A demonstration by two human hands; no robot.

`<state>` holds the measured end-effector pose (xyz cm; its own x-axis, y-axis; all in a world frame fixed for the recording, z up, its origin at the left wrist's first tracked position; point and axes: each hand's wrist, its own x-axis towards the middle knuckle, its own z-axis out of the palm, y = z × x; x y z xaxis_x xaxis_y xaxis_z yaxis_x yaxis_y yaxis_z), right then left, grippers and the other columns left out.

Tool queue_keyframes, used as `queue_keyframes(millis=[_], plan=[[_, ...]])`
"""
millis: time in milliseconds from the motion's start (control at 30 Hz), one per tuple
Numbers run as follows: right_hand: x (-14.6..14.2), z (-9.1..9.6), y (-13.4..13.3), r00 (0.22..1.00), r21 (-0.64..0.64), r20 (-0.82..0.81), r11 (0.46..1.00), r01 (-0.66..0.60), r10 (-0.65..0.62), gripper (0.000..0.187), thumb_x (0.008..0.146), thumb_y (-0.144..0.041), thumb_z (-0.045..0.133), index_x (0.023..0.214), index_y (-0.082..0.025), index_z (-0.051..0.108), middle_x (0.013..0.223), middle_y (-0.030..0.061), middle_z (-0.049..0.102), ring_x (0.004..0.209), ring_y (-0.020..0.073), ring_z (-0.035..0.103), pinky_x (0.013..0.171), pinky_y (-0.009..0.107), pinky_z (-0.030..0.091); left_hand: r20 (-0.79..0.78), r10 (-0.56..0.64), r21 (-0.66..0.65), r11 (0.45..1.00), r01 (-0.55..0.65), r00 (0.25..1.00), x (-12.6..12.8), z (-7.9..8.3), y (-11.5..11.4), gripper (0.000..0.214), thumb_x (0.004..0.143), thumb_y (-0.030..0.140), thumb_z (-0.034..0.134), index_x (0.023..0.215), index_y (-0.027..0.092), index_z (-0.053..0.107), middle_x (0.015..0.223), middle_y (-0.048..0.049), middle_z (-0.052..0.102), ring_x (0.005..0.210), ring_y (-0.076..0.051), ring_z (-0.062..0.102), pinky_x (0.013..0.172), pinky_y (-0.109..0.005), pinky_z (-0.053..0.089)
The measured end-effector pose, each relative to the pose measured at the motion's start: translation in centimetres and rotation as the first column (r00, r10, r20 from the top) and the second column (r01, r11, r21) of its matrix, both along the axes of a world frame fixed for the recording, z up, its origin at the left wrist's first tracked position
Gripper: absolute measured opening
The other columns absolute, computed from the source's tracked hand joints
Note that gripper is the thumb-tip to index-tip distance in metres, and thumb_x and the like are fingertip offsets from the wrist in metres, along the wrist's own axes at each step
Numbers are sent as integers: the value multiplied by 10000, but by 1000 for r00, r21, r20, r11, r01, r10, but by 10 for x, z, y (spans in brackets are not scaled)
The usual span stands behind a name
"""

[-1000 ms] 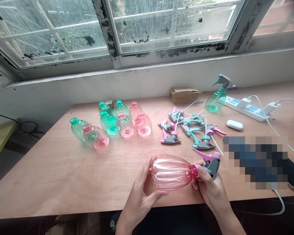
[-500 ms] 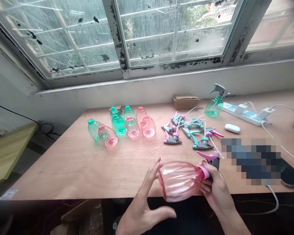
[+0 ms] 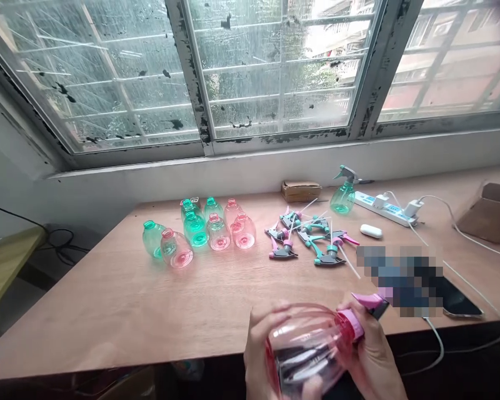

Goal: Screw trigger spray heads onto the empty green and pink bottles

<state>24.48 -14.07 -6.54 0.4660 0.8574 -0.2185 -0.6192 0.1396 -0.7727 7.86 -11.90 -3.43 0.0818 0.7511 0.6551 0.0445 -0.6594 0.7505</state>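
A clear pink spray bottle (image 3: 304, 350) lies tilted in both my hands at the near table edge, its base toward me. My left hand (image 3: 260, 344) wraps round the bottle's body. My right hand (image 3: 369, 355) closes round the pink collar and grey-pink trigger head (image 3: 369, 303). Farther back lie several loose trigger heads (image 3: 308, 239) with white dip tubes. Left of them sits a cluster of empty green and pink bottles (image 3: 204, 230).
A finished green spray bottle (image 3: 344, 194) stands at the back beside a white power strip (image 3: 385, 208) with cables. A small cardboard box (image 3: 302, 190), a white case (image 3: 370, 231), a phone (image 3: 456, 303) and a brown box (image 3: 494, 214) lie on the wooden table (image 3: 108, 300).
The pink bottle has come down toward me past the table edge, and my left hand has closed round its body again. The view has tipped upward, showing more window.
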Motion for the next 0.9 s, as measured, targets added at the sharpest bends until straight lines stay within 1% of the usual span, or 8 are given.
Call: queue_keyframes(millis=[100,167,300,400,467,633,767,900], plan=[[8,12,-13,998,4,-46,999,-33,33,346,806,-542,878,827,-260,678,568,-60,584,381,112,528,384,204,527,-119,-174,33,983,180,977,-13,7,3,409,1058,568,374,1412,390,472,1264,-134,645,1219,-372,641,1049,-585,518],[17,23,-13,1000,4,-3,1000,12,-12,351,761,-499,922,817,-249,682,565,-62,591,388,108,531,370,180,506,-201,-242,-35,970,240,949,-20,13,8,494,1030,571,477,1486,390,421,1390,-161,601,1310,-407,600,1075,-604,514],[59,47,18,942,-25,172,955,297,-288,501,497,-428,1067,656,-192,655,495,-86,516,380,62,412,310,143,384,-382,-185,-94,982,161,906,-36,10,27,782,906,606,701,1595,423,378,1663,-135,415,1516,-442,417,1209,-633,383],[112,71,60,745,219,480,886,410,-463,421,655,-428,1007,672,-177,669,654,-13,645,541,134,557,446,240,483,-427,-163,-282,958,40,889,-60,-11,46,623,1019,445,621,1594,424,380,1627,-93,500,1494,-348,490,1219,-563,412],[151,89,91,558,249,706,890,381,-436,368,673,-382,997,801,-141,750,683,-18,654,559,141,569,528,294,481,-442,-101,-348,935,-67,892,-75,-24,56,467,1046,393,572,1509,377,516,1518,-82,619,1388,-316,608,1176,-532,478],[218,119,160,497,76,830,933,351,-255,289,810,-248,920,928,-37,761,632,-39,610,583,133,551,644,361,532,-435,-145,-458,886,-79,888,-86,-34,63,315,1033,416,582,1298,312,717,1352,-68,748,1265,-290,706,1102,-451,565],[239,109,201,464,-91,881,929,359,-94,202,987,-320,789,994,-135,708,887,1,711,679,155,681,646,316,617,-421,-133,-470,878,-91,897,-83,-30,61,299,1009,437,616,1244,319,759,1268,-50,797,1225,-298,734,1081,-456,587],[246,91,227,392,-208,918,904,374,49,320,1013,-423,742,1167,-145,703,1129,64,723,860,216,743,773,389,634,-411,-124,-467,880,-92,903,-84,-33,61,295,1002,441,627,1223,309,772,1248,-56,807,1195,-302,752,1060,-453,603]])
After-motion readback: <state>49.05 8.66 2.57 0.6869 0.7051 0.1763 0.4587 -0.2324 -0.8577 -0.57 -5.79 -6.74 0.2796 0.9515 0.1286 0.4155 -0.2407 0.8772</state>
